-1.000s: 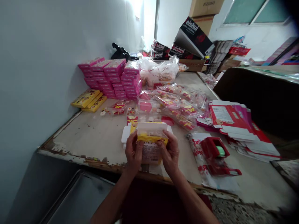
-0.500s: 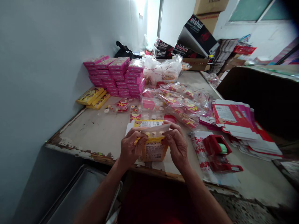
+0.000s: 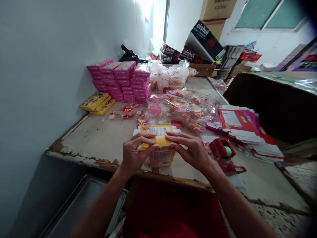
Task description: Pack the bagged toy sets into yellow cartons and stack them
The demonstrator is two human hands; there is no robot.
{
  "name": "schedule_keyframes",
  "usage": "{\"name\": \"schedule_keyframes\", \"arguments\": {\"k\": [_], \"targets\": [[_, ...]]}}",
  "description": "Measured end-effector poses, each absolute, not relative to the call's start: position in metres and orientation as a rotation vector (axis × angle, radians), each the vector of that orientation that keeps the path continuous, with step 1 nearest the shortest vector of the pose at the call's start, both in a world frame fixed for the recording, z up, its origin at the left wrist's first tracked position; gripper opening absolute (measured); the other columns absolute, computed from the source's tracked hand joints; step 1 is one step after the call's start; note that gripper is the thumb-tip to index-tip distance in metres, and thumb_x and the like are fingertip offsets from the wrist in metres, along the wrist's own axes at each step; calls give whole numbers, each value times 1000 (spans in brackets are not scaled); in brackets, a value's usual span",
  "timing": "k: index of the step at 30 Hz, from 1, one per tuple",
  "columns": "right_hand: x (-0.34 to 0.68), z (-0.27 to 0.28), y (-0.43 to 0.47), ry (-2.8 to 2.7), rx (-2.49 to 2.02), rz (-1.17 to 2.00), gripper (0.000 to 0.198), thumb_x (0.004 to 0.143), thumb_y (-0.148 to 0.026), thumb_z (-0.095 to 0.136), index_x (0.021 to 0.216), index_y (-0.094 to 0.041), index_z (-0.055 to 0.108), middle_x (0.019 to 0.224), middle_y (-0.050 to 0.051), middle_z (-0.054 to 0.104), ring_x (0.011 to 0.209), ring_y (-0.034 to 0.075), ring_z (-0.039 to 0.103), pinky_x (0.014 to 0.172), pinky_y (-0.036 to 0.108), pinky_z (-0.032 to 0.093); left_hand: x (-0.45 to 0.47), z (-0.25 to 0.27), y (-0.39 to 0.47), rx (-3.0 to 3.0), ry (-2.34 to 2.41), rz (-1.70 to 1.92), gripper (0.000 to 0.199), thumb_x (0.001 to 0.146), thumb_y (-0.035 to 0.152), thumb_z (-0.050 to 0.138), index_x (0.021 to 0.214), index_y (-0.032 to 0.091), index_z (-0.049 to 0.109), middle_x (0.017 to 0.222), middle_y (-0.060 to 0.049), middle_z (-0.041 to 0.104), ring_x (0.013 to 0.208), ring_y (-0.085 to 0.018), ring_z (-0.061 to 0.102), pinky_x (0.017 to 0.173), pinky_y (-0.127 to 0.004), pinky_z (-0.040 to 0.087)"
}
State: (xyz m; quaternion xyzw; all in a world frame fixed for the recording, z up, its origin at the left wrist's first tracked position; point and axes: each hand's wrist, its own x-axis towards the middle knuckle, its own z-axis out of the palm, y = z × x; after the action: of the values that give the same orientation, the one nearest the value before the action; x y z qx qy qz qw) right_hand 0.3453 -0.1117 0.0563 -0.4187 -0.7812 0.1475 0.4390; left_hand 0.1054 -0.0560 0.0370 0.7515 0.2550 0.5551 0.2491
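Background "eishui" cartons (image 3: pixel 210 40) beyond yellow box (image 3: pixel 162 157)

Black cartons (image 3: pixel 209 43) read "eishui"; the brown box's (image 3: pixel 218 10) number is blurred.

A yellow box (image 3: pixel 161 158) was held upright near the front edge of the table (image 3: pixel 86 140). Its top was covered by a plain yellow panel, folded over and pressed at both ends. Its yellow-bordered broad face, turned toward the camera, was printed with dense text, too blurred to be read.
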Motion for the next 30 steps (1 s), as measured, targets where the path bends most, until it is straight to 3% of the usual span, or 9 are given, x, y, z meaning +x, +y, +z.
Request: {"name": "schedule_keyframes", "arguments": {"k": [3,10,16,19,24,27,30], "targets": [[342,62,-108,-1855,-1090,401,28,97,-29,69,124,-32,77,122,5,79,108,27,76,95,43,61,110,45,-59,2081,770,1479,16,82,27,85,96,22,80,98,-6,81,92,-20,77,86,-33,63],[343,76,-104,-1673,-1157,750,20,89,-34,78,108,-29,83,101,3,84,87,26,80,75,38,66,117,59,-62,1897,874,1441,11,80,30,86,83,20,82,81,-4,80,72,-18,75,69,-28,62],[349,68,-98,-1648,-1054,833,21,89,-34,78,109,-32,82,114,2,81,111,29,76,98,48,62,115,58,-65,1977,791,1451,10,82,34,85,87,25,84,96,-5,83,88,-21,78,86,-35,64],[354,63,-93,-1627,-997,909,20,91,-35,76,111,-34,81,121,2,79,118,28,73,101,46,61,110,53,-62,2096,730,1442,10,85,33,83,93,27,84,100,-4,83,90,-20,79,88,-34,63],[366,65,-91,-1779,-908,985,27,92,-35,76,119,-37,78,133,2,74,122,29,71,99,45,61,98,42,-62,2253,647,1385,30,79,27,88,108,29,81,117,-5,80,103,-21,77,97,-34,61],[361,58,-99,-1893,-908,831,33,93,-29,74,125,-38,75,141,0,68,130,29,66,108,50,54,99,31,-67,2191,706,1382,23,81,24,85,103,26,78,120,-7,78,110,-23,75,100,-38,60],[344,46,-115,-1831,-1007,519,31,98,-23,67,123,-39,76,136,1,72,127,27,68,114,51,47,110,19,-72,1944,664,1344,18,87,25,80,101,22,70,120,-10,75,110,-24,74,92,-37,62]]}}
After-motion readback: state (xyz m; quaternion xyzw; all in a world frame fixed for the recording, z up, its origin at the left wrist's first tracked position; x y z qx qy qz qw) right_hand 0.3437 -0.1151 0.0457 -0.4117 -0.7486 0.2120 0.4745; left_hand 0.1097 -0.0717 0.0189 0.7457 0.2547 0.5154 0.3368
